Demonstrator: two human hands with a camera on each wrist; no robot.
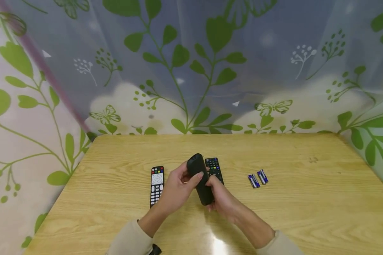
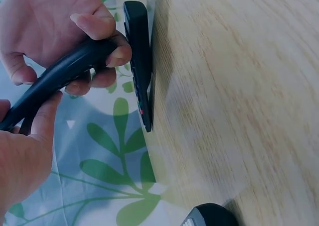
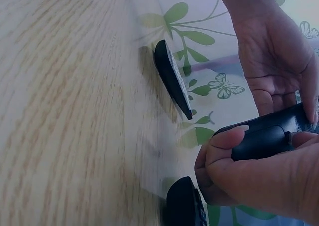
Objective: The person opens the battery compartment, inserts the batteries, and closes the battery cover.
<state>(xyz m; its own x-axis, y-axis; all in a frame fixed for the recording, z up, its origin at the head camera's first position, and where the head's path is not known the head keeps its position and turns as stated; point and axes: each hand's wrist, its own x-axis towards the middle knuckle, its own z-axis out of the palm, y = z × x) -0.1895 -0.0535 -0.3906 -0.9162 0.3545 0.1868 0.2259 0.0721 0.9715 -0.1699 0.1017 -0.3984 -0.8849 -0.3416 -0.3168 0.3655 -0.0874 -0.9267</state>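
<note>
A black remote control (image 1: 198, 182) is held above the table, its plain back turned up. My left hand (image 1: 175, 189) grips its upper left side, with the thumb on the back. My right hand (image 1: 225, 200) grips the lower right side, and that thumb also lies against the back. In the right wrist view, the outline of a cover (image 3: 261, 142) shows on the remote's back. A second black remote with coloured buttons (image 1: 213, 164) lies on the table, partly hidden behind the right hand. Left of the hands lies a remote with a white-and-black face (image 1: 157, 179), its lower end covered by the left arm.
Several blue-and-silver batteries lie in two pairs, a left pair (image 1: 253, 181) and a right pair (image 1: 262, 176), to the right of the hands. The wooden table (image 1: 306, 212) ends at a leaf-patterned cloth (image 1: 191, 71) behind it and at both sides.
</note>
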